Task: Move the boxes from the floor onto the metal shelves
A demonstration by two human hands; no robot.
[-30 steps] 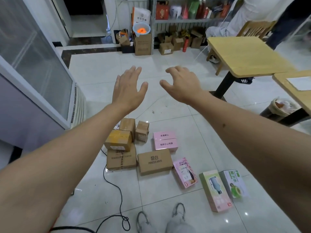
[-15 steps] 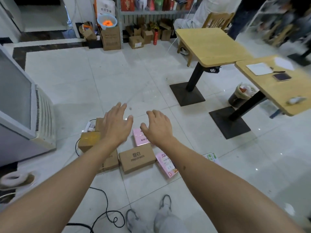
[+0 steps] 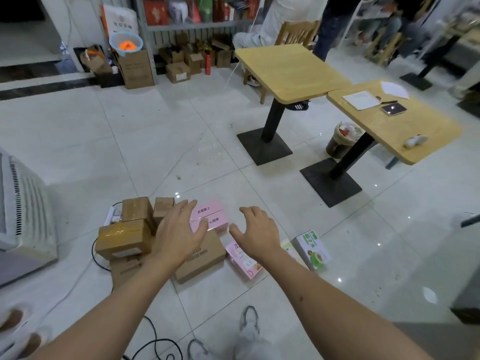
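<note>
While both hands, left (image 3: 179, 235) and right (image 3: 257, 233), hover spread and empty, the boxes (image 3: 200, 258) lie beneath them.

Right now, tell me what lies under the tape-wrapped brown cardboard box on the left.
The tape-wrapped brown cardboard box rests on a flatter brown carton, with a black cable beside it. The carton's top is mostly covered.

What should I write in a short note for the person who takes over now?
Left hand: open, spread above the pink box, holds nothing.
Right hand: open, holds nothing.
Boxes: brown cartons, pink box and green box all lie on the floor.
Metal shelves: across the room.
Done: no box is in hand yet.
Left: carry every box over to the shelves.
</note>
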